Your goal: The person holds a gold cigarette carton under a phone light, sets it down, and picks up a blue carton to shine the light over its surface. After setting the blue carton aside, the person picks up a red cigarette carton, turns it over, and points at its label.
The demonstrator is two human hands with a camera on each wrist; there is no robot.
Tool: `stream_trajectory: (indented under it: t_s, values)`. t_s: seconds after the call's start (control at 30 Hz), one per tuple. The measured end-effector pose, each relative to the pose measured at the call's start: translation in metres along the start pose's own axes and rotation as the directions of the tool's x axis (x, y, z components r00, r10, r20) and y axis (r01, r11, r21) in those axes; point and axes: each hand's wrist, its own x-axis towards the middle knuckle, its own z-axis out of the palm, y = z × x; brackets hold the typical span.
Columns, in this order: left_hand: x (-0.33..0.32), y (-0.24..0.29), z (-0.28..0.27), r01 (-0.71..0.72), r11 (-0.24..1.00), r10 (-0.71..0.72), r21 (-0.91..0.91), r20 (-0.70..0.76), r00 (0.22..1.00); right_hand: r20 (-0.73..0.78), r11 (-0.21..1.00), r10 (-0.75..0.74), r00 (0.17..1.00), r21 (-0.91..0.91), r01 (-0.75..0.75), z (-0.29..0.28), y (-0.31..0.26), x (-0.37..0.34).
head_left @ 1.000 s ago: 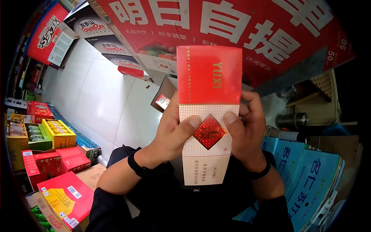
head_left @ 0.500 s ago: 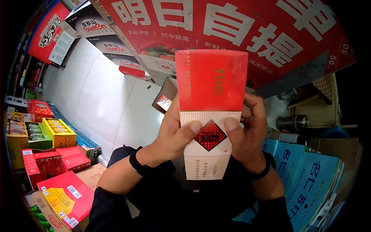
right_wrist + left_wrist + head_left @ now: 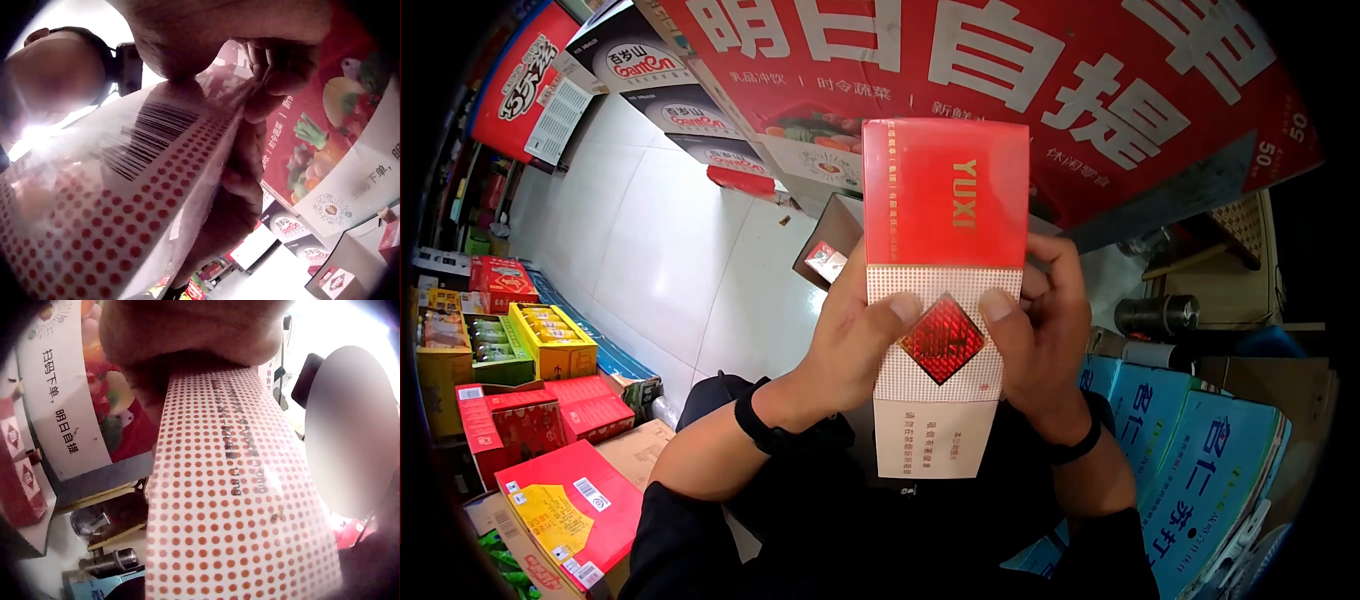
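Both hands hold a YUXI cigarette carton (image 3: 945,195), red at the top, dotted white with a red diamond below. On its left side is my left hand (image 3: 840,340), thumb pressed on the front beside the diamond. Opposite, my right hand (image 3: 1045,345) grips the other edge, its thumb also on the front face and fingers bent behind. In the left wrist view the carton's dotted narrow side (image 3: 231,487) shows small dark print. The right wrist view shows a barcode (image 3: 147,140) on the other narrow side, under shiny clear film. The carton's back is hidden.
Ahead stands a red printed board (image 3: 880,60). An open cardboard box (image 3: 825,225) with small red-and-white packs sits on the floor beyond my hands. Blue cartons (image 3: 1200,480) are stacked at my right; snack boxes (image 3: 555,345) and a red box (image 3: 580,510) crowd the left.
The carton's top end tipped up toward the head camera half a second ago and has since tilted back. Both hands keep their grip in nearly the same place.
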Motion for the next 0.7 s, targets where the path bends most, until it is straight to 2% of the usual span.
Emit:
stream_trajectory:
  t_s: [0.47, 0.57, 0.7]
  values:
    - [0.0011, -0.0017, -0.0051, 0.100, 0.991, -0.098, -0.083, 0.028, 0.995, -0.019, 0.997, 0.063, 0.998, 0.052, -0.061, 0.0016, 0.0013, -0.0017]
    - [0.0013, 0.0008, -0.0049, 0.160, 0.972, -0.157, -0.175, 0.034, 0.987, -0.029, 0.993, 0.096, 0.995, 0.070, -0.094, 0.0033, -0.0027, -0.0017]
    - [0.0010, -0.0011, -0.0057, 0.155, 0.973, -0.154, -0.170, 0.015, 0.988, -0.024, 0.990, 0.108, 0.994, 0.095, -0.105, 0.0033, -0.0029, -0.0018]
